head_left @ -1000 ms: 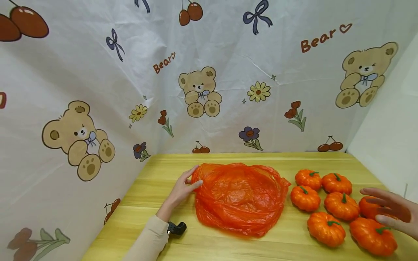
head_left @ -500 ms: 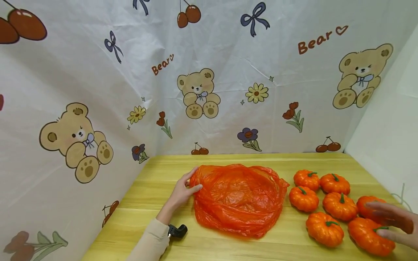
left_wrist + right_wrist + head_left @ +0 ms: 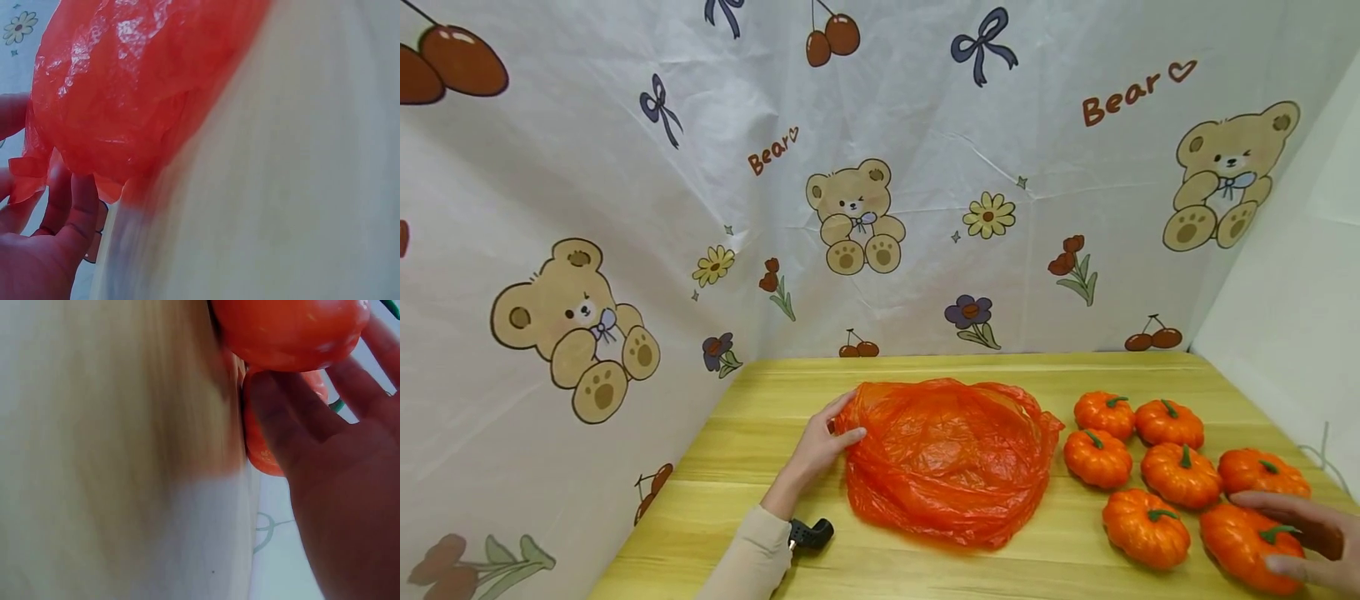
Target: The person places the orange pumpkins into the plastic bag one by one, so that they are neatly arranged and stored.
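Note:
A thin red plastic bag (image 3: 951,458) lies spread on the table, crumpled, with its mouth gaping. My left hand (image 3: 822,439) holds the bag's left edge, thumb on the near side; in the left wrist view its fingers (image 3: 81,212) bend against the gathered film. At the right, my right hand (image 3: 1318,537) has come down around the nearest orange pumpkin (image 3: 1247,542), which has a green stem. The right wrist view has the fingers (image 3: 284,415) fairly straight beside that pumpkin (image 3: 290,331); their tips are partly hidden. The pumpkin rests on the table.
Several more small pumpkins (image 3: 1182,473) stand grouped between the bag and the right hand. One pumpkin (image 3: 1262,472) sits just behind that hand. Past the left forearm lies a black object (image 3: 811,533). A bear-print cloth (image 3: 925,317) hangs behind the wooden table (image 3: 880,575).
My right hand has lowered from above the right-hand pumpkins to the nearest one, uncovering the pumpkin behind. The left hand and the bag stay in place.

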A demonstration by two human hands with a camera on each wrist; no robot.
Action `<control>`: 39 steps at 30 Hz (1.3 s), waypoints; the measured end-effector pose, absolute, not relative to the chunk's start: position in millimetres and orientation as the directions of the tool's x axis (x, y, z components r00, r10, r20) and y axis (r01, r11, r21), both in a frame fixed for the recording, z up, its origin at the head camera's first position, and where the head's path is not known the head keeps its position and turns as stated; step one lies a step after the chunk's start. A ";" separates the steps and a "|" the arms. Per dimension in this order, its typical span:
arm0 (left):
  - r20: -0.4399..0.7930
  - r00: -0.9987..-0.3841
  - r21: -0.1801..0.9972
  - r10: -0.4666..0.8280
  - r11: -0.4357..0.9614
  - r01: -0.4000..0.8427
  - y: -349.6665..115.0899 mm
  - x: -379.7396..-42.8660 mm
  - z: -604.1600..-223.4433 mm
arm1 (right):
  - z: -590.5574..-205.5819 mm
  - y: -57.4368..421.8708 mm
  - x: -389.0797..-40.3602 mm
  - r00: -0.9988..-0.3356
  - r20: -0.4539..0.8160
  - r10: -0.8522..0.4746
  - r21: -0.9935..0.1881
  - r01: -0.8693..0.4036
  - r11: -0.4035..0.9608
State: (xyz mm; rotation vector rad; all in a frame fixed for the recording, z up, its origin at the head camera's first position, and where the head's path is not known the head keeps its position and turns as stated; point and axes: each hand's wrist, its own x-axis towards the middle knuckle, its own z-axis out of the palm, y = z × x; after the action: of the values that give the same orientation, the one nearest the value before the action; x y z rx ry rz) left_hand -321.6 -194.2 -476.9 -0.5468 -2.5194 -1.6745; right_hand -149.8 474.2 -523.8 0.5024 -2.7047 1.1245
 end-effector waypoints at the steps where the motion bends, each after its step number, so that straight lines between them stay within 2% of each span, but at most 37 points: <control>1: 0.246 -0.935 0.882 0.255 0.342 0.325 -194.2 -321.4 -477.5 | -525.2 475.5 -149.4 -0.926 0.277 -0.257 -0.657 -0.378 0.652; 11: 0.190 -0.938 0.918 0.291 0.286 0.275 -194.4 -321.8 -478.6 | -536.8 488.0 -149.4 -0.887 0.258 -0.383 -0.665 -0.451 0.595; 15: 0.174 -0.939 0.934 0.298 0.252 0.253 -193.8 -320.1 -478.1 | -536.9 489.6 -149.8 -0.887 0.228 -0.402 -0.680 -0.441 0.586; 21: 0.166 -0.931 0.952 0.324 0.195 0.238 -193.1 -319.1 -479.0 | -540.3 486.3 -149.0 -0.856 0.335 -0.394 -0.647 -0.513 0.565; 25: 0.167 -0.928 0.953 0.333 0.186 0.239 -193.2 -319.4 -480.2 | -539.6 485.8 -149.7 -0.839 0.358 -0.409 -0.652 -0.538 0.534; 39: 0.145 -0.928 0.973 0.344 0.119 0.196 -194.0 -320.4 -480.0 | -489.6 474.7 -162.4 -0.869 0.273 -0.413 -0.668 -0.480 0.569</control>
State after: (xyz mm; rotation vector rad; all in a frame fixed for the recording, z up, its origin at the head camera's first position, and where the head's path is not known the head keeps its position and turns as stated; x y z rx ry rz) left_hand -320.4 -194.0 -480.0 -0.5910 -2.4340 -2.0832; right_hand -162.4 474.7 -489.6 0.7723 -2.7056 1.1915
